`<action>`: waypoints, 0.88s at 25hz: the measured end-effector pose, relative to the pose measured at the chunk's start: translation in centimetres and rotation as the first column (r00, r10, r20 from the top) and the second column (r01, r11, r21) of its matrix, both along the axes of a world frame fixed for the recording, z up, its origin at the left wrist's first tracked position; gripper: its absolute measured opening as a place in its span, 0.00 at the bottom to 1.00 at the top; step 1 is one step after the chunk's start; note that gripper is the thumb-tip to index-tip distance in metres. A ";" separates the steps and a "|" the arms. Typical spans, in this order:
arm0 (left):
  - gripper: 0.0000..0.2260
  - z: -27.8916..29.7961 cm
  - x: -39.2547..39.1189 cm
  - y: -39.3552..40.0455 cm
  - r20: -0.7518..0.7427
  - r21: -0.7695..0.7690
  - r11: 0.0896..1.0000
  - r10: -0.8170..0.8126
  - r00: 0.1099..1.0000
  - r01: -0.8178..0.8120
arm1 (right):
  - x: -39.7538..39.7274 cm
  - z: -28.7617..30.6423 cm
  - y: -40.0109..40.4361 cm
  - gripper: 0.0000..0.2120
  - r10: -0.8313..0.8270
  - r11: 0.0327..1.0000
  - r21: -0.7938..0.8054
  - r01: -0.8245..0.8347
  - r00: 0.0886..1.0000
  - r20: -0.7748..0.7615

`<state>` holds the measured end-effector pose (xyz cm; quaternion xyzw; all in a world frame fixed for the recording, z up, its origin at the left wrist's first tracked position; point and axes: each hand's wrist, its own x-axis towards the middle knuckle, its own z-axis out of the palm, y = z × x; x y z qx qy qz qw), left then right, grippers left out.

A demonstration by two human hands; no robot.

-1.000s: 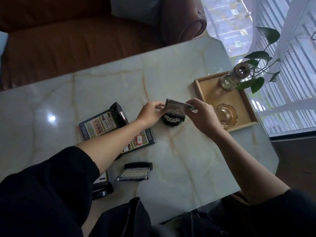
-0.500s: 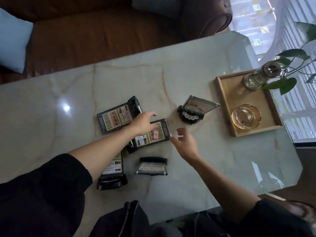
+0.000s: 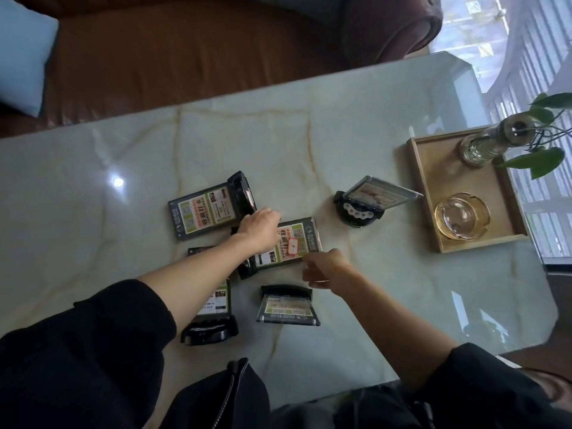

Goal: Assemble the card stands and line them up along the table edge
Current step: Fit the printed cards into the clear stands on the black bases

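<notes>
Touching flat card stand [image 3: 288, 243], both hands curled

Veined pale marble table [image 3: 356, 125]; green-white cards [image 3: 202, 212]; black bases [image 3: 209, 331].

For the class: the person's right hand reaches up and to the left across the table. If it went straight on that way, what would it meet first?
Most likely the flat card with the red sticker: the right hand is already at its near right corner, though contact is unclear. The left hand lies over that card's other end.

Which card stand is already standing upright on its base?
The card stand beside the wooden tray; its card tilts up from the round base, the others lie flat.
</notes>
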<state>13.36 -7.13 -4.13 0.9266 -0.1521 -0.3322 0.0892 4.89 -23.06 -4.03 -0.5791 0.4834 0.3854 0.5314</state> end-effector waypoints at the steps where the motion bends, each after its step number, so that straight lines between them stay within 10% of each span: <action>1: 0.12 0.0 0.1 0.0 -0.009 -0.004 1.000 0.015 1.000 -0.016 | -0.2 -0.1 0.3 0.09 -0.098 0.994 0.056 0.098 0.995 0.004; 7: 0.08 1.7 1.8 0.9 -0.104 -0.201 0.949 0.226 0.969 -0.243 | 0.8 1.4 -0.1 0.11 -0.346 0.918 0.265 0.294 0.921 0.178; 15: 0.05 5.1 3.1 0.6 -0.149 -0.489 0.738 0.454 0.878 -0.465 | 6.5 5.9 -2.5 0.03 0.071 0.991 -0.132 0.019 0.762 0.643; 22: 0.06 6.0 1.9 0.5 -0.089 -0.579 0.674 0.508 0.857 -0.460 | 6.3 6.6 -2.8 0.05 0.410 0.875 -0.481 -0.052 0.608 0.680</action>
